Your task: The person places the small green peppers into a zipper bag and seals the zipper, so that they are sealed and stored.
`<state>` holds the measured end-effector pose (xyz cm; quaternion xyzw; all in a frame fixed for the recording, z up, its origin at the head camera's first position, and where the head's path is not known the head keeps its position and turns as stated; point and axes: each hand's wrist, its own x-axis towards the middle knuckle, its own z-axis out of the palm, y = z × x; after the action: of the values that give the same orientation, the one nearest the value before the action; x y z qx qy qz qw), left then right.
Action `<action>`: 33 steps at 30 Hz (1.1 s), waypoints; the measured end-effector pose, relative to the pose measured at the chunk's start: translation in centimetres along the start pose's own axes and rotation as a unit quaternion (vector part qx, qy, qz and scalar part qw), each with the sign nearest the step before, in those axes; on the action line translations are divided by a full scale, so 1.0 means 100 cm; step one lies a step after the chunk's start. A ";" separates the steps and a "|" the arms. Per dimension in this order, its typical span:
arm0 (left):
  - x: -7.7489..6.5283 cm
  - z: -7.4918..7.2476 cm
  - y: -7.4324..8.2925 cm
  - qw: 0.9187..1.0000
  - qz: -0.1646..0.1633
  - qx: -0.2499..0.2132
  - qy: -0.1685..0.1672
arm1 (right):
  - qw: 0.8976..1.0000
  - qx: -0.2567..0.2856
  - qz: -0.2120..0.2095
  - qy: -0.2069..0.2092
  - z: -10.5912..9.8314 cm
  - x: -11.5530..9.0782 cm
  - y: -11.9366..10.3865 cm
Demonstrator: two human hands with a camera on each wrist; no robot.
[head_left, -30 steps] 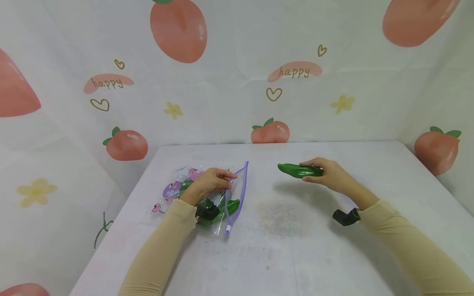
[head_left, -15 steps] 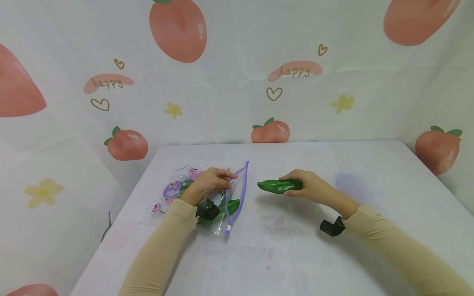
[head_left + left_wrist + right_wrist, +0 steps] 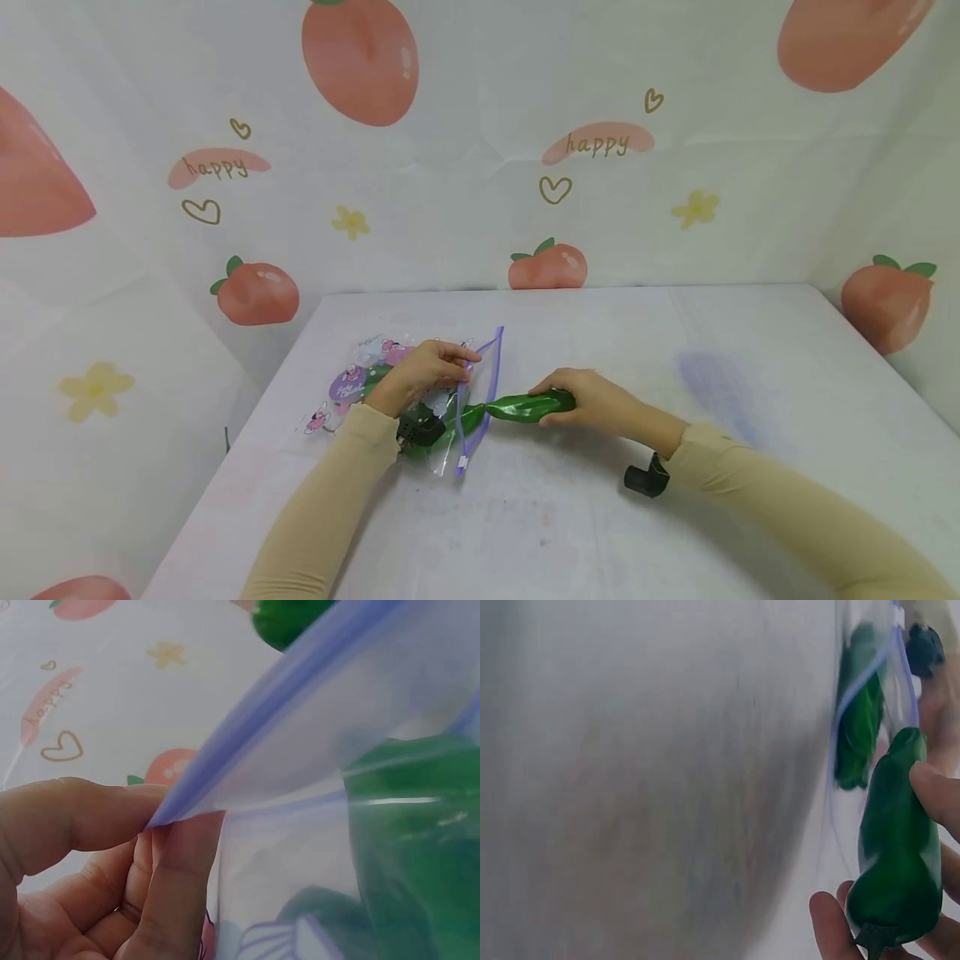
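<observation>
A clear zip bag (image 3: 446,467) with a purple zip rim and pink-and-purple printing lies on the left of the table, its mouth parted. Green peppers (image 3: 859,720) show inside it, one near the opening. My left hand (image 3: 427,375) pinches the bag's purple rim (image 3: 247,724) between thumb and finger. A glossy green pepper (image 3: 525,407) is gripped in my right hand (image 3: 600,402), its pointed tip right at the bag's mouth. In the right wrist view this held pepper (image 3: 896,847) shows its dark stem end toward the camera.
The white table (image 3: 585,517) carries grey smudges and a bluish stain on the right. Behind it hangs a white cloth (image 3: 450,167) printed with peaches, hearts and flowers. A black wrist camera (image 3: 647,477) sits under the right sleeve.
My right hand has carried the green pepper left and nearer to me, from the table's right half to the bag's mouth. My left hand and the bag have stayed in place.
</observation>
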<state>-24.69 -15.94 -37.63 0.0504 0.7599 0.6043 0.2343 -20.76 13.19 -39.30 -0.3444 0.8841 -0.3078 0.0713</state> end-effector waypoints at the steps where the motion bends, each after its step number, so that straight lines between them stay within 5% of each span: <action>1: 0.000 0.000 0.000 1.000 -0.001 -0.002 -0.001 | 1.000 -0.003 -0.002 -0.003 0.002 0.001 -0.002; 13: 0.000 0.000 0.000 1.000 0.003 -0.012 -0.007 | 0.999 -0.020 -0.013 -0.039 0.016 0.010 -0.011; 33: -0.001 0.000 0.001 1.000 0.003 -0.006 -0.005 | 0.999 -0.004 -0.023 -0.041 0.019 0.017 -0.020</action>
<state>-24.60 -15.91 -37.50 0.0544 0.7548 0.6096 0.2360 -20.31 10.02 -39.48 -0.3771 0.8735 -0.2916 0.0991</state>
